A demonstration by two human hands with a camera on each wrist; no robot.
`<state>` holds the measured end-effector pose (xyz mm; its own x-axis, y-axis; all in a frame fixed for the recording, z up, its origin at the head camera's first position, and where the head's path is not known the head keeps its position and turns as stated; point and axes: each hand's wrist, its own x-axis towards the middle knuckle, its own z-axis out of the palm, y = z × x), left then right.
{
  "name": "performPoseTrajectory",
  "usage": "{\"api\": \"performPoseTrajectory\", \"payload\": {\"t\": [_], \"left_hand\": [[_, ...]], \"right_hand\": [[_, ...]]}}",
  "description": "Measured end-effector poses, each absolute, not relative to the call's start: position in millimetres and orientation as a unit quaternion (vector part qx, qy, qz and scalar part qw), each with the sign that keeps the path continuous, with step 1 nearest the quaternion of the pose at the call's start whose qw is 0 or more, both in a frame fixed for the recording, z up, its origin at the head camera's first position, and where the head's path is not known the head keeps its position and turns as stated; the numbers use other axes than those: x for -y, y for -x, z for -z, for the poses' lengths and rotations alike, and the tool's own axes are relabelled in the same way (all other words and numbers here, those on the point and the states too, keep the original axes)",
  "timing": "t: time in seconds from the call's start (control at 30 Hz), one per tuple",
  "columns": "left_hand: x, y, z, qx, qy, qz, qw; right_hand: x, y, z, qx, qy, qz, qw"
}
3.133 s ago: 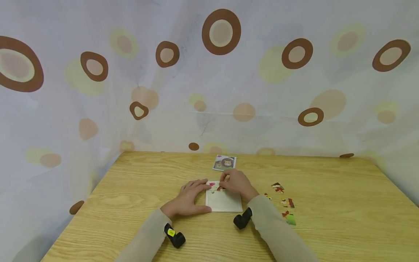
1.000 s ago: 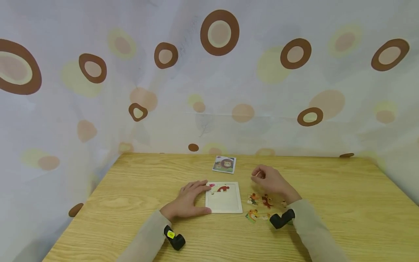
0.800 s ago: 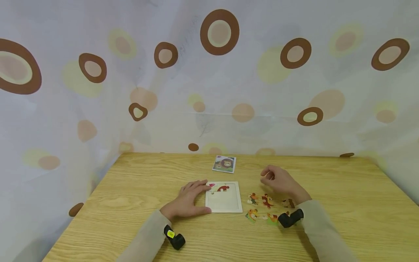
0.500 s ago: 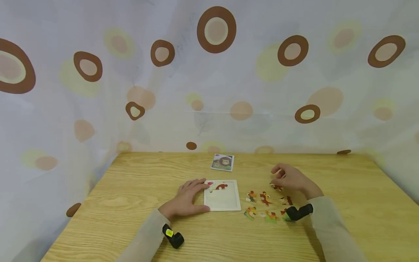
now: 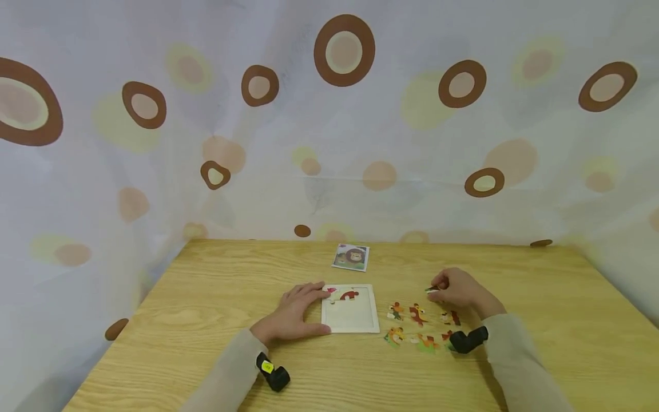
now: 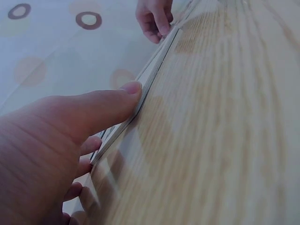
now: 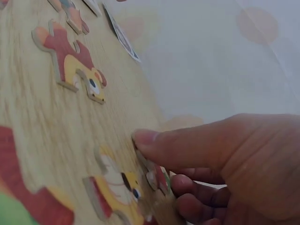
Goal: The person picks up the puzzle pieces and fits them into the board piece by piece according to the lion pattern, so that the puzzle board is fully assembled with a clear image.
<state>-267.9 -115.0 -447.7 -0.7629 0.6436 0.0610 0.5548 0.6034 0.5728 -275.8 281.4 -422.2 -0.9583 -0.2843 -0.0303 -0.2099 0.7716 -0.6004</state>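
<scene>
My left hand (image 5: 293, 313) rests at the left side of a white puzzle tray (image 5: 352, 317), fingers near its far corner and thumb touching its near corner. Puzzle pieces showing pink and red-brown shapes (image 5: 349, 296) lie along the tray's top. To the right, my right hand (image 5: 458, 288) pinches a puzzle piece (image 5: 431, 290) between thumb and fingers. In the right wrist view this puzzle piece (image 7: 160, 178) shows red and green, tilted off the table, partly hidden by the thumb. Below that hand lie several loose puzzle pieces (image 5: 418, 314).
A square lion picture card (image 5: 350, 257) lies beyond the tray. Loose pieces, such as an orange and green one (image 5: 394, 336), form rough rows right of the tray. A dotted cloth (image 5: 381, 114) hangs behind the wooden table (image 5: 231, 280).
My right hand has left the tray, moved right over the loose pieces and taken hold of one at the far right. My left hand has stayed at the tray.
</scene>
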Motion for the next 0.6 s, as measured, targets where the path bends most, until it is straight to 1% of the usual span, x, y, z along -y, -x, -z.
{"api": "performPoseTrajectory", "payload": {"t": [0.1,0.3,0.47,0.6], "left_hand": [[112,269,450,-0.892,-0.338,-0.29,0.078],[111,271,453,-0.894,-0.338,-0.282,0.075],[113,273,452,-0.898,-0.336,-0.276,0.071],[115,271,452,-0.898,-0.335,-0.274,0.074]], "right_hand": [[-285,273,423,-0.939,0.123,0.316,0.052],[-288,275,428,-0.929,0.139,0.341,0.029],[-277,279,427,-0.92,0.151,0.361,-0.003],[-264,277,428,-0.906,0.145,0.398,0.0]]}}
